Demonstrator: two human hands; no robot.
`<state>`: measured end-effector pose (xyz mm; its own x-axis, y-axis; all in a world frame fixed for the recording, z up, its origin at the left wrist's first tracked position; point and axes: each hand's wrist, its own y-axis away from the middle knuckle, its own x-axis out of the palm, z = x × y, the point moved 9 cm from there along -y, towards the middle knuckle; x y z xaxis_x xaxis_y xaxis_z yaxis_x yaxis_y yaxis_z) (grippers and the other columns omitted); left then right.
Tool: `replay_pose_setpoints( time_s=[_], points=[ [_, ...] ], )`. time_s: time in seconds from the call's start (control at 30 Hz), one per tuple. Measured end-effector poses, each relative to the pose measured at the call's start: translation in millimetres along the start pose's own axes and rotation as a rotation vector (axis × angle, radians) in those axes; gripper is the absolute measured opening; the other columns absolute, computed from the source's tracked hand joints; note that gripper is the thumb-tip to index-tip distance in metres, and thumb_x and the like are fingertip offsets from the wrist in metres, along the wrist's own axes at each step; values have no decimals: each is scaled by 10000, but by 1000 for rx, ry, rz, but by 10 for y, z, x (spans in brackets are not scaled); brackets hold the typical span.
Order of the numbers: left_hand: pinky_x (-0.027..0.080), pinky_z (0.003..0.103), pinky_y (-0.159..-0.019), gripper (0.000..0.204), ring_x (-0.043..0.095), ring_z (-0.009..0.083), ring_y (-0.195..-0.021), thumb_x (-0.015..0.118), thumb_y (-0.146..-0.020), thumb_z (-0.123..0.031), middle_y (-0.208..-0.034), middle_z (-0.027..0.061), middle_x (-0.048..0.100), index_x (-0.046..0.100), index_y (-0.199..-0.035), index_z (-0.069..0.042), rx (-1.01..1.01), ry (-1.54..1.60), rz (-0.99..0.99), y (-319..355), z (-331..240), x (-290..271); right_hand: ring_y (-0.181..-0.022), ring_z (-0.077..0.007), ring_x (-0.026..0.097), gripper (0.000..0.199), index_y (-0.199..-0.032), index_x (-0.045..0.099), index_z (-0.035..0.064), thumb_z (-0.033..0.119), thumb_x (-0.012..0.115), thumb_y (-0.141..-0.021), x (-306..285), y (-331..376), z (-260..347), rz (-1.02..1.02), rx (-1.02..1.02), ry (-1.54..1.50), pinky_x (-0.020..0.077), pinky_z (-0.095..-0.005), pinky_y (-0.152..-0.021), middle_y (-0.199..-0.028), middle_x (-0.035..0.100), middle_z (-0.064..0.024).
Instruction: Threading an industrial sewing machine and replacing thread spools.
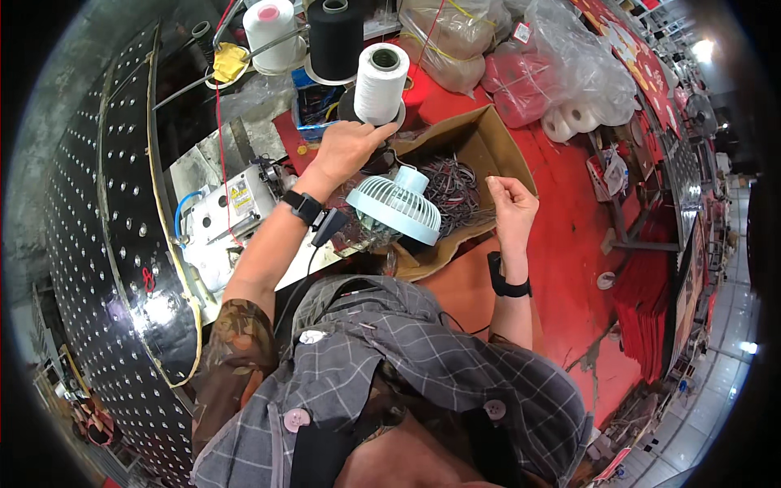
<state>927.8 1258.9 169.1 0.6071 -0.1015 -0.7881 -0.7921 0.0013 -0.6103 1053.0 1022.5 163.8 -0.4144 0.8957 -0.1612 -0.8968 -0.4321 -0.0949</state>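
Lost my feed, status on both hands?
Left hand at base of white thread cone. Right hand closed, over cardboard box, grip contents unclear. Small fan between hands.

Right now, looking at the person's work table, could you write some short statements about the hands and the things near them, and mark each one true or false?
1. The left hand reaches toward the base of a white thread cone. True.
2. The right hand grips the small fan. False: it is loosely closed beside the cardboard box, apart from the light blue fan.
3. The cardboard box holds dark bands. True.
4. Both wrists are bare. False: each wears a black band.
5. The cone behind the white one is red. False: it is a black cone.
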Motion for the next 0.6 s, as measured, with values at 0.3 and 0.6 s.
replay_pose_setpoints(
  time_s=[0.3,0.6],
  points=[
    [489,332,-574,47,628,207,-664,601,-717,-109,-675,87,612,579,-717,-68,180,-70,200,-325,-234,71,-634,-22,413,129,-710,576,2,41,626,-822,-114,25,261,4,-74,67,319,-176,-561,-715,511,40],
    [426,214,-504,155,511,37,-579,598,-873,-122,-682,-10,606,668,-957,-12,-655,1052,132,-24,40,-415,-908,-164,564,86,-725,640,-16,54,631,-773,507,-77,925,303,-282,31,424,-289,-803,-996,604,-98]
  ],
)
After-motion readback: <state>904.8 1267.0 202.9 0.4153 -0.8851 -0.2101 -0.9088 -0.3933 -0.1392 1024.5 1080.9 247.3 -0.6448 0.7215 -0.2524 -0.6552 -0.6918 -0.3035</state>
